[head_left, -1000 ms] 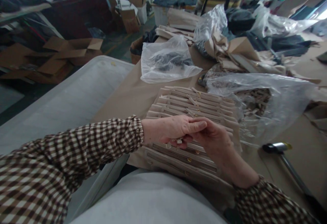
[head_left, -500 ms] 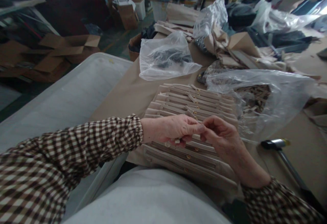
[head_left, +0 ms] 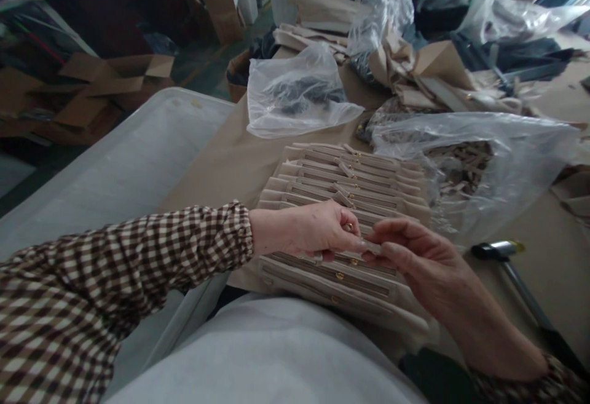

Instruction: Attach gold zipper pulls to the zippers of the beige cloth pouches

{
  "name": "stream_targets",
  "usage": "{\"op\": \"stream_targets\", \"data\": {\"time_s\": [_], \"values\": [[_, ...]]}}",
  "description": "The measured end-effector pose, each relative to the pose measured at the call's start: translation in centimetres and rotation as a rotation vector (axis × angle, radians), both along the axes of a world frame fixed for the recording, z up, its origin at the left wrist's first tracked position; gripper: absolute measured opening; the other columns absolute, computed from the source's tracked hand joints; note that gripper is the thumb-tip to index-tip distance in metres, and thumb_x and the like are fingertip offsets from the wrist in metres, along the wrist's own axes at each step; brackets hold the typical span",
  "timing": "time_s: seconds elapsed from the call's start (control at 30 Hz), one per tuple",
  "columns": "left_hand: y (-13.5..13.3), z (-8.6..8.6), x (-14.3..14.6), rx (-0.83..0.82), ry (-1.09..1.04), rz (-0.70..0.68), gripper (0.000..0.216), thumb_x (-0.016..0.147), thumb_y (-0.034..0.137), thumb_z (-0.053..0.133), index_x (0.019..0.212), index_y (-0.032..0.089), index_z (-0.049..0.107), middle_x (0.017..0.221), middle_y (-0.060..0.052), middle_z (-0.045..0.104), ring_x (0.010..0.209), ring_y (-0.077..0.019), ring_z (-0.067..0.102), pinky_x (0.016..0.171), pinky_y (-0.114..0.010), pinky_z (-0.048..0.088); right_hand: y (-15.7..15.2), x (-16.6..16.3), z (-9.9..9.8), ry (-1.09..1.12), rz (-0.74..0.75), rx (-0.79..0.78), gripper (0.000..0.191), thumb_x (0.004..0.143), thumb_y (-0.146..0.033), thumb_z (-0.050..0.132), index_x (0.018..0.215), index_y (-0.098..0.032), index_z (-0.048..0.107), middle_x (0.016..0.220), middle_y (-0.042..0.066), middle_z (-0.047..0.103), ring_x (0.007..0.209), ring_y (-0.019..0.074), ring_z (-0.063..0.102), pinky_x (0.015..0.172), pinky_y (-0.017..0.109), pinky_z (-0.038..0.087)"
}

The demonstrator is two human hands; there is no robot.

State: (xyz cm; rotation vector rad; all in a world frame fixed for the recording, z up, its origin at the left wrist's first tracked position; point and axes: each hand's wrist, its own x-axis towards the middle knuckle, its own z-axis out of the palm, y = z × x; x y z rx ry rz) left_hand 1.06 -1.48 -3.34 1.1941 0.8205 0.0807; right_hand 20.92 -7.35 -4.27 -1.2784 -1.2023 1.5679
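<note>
A fanned stack of beige zipper pieces point(head_left: 350, 182) with small gold sliders lies on the tan table in front of me. My left hand point(head_left: 308, 230) rests on the near part of the stack, fingers pinched on a small beige tab with a gold slider. My right hand point(head_left: 415, 256) meets it from the right, thumb and fingers closed on the same small piece point(head_left: 369, 245). Both sleeves are brown-and-white check.
A clear bag of small beige parts point(head_left: 479, 170) lies right of the stack, and another clear bag with dark items point(head_left: 299, 96) behind it. A hammer point(head_left: 511, 262) lies at the right. A white plastic bin point(head_left: 124, 170) stands left. Cardboard boxes and clutter fill the back.
My right hand has slid a little to the right and lowered, its fingers now stretched flatter along the small piece. The left hand has stayed in place on the stack.
</note>
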Motion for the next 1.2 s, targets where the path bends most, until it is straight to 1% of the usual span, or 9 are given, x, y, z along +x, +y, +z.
{"op": "stream_targets", "data": {"time_s": [0.13,0.23,0.37,0.53,0.67,0.77,0.83,1.1,1.2], "values": [[-0.2,0.0,0.7,0.288,0.081,-0.106,0.022,0.08,0.036,0.067,0.071,0.017,0.057,0.05,0.008,0.042,0.045,-0.0066,0.037,0.042,-0.021,0.025,-0.4,0.2,-0.5,-0.071,0.036,-0.041,0.022,0.072,-0.035,0.079,0.086,-0.02,0.073,0.074,0.001,0.07,0.057,0.0098,0.06,0.053,0.02,0.052],[-0.2,-0.5,1.0,0.503,0.146,-0.212,0.016,0.083,0.025,0.058,0.069,0.016,0.061,0.054,0.005,0.048,0.051,-0.0079,0.042,0.047,-0.022,0.029,-0.8,0.8,-1.5,-0.172,0.084,-0.073,0.023,0.073,-0.038,0.077,0.086,-0.019,0.074,0.072,0.002,0.069,0.054,0.0098,0.057,0.048,0.02,0.047],[-0.3,-0.8,1.4,0.6,0.221,-0.291,0.016,0.082,0.022,0.053,0.072,0.016,0.064,0.057,0.003,0.054,0.055,-0.0102,0.047,0.051,-0.024,0.031,-1.0,1.2,-2.2,-0.231,0.168,-0.09,0.023,0.072,-0.038,0.077,0.083,-0.018,0.072,0.076,0.003,0.069,0.067,0.0136,0.062,0.059,0.023,0.051],[-0.4,-0.6,1.6,0.694,0.243,-0.289,0.019,0.084,0.022,0.054,0.07,0.015,0.063,0.061,0.002,0.056,0.056,-0.0101,0.045,0.052,-0.024,0.03,-0.7,0.8,-2.1,-0.123,0.145,-0.207,0.031,0.074,-0.045,0.075,0.089,-0.021,0.062,0.074,-0.002,0.063,0.048,0.0088,0.053,0.044,0.021,0.042],[-0.5,-0.6,1.5,0.769,0.3,-0.357,0.021,0.086,0.021,0.052,0.072,0.014,0.066,0.063,-0.001,0.062,0.057,-0.0114,0.049,0.052,-0.024,0.031,-0.6,0.9,-2.6,-0.438,0.244,0.057,0.013,0.082,-0.033,0.063,0.079,-0.021,0.067,0.069,-0.001,0.063,0.056,0.0117,0.054,0.051,0.024,0.042],[-0.6,-0.7,1.5,0.847,0.398,-0.44,0.023,0.088,0.021,0.051,0.076,0.012,0.068,0.07,-0.006,0.068,0.062,-0.0147,0.056,0.053,-0.025,0.033,-0.9,1.2,-3.2,-0.733,0.326,0.291,0.014,0.085,-0.02,0.057,0.079,-0.021,0.07,0.076,0.001,0.069,0.071,0.0164,0.062,0.066,0.028,0.045],[-0.7,-0.8,1.7,0.883,0.461,-0.482,0.025,0.09,0.022,0.049,0.08,0.012,0.069,0.076,-0.008,0.07,0.067,-0.0175,0.061,0.055,-0.026,0.036,-1.0,1.3,-3.6,-0.823,0.37,0.395,0.018,0.088,-0.015,0.053,0.084,-0.021,0.069,0.084,0.002,0.07,0.078,0.0177,0.064,0.072,0.03,0.046],[-0.8,-1.6,1.8,1.077,0.519,-0.607,0.026,0.095,0.021,0.045,0.086,0.01,0.068,0.083,-0.011,0.071,0.078,-0.0236,0.068,0.066,-0.031,0.048,-1.5,0.5,-4.2,-1.074,0.361,0.558,0.014,0.086,-0.008,0.055,0.084,-0.019,0.064,0.082,0.001,0.066,0.07,0.0174,0.062,0.062,0.027,0.042],[-0.8,-1.9,1.4,1.089,0.558,-0.584,0.025,0.093,0.02,0.046,0.085,0.01,0.068,0.081,-0.012,0.07,0.076,-0.0247,0.068,0.064,-0.031,0.049,-1.5,0.1,-4.1,-1.122,0.333,0.559,0.013,0.086,-0.009,0.056,0.083,-0.019,0.063,0.079,0.001,0.065,0.068,0.0173,0.062,0.06,0.027,0.04]]}}
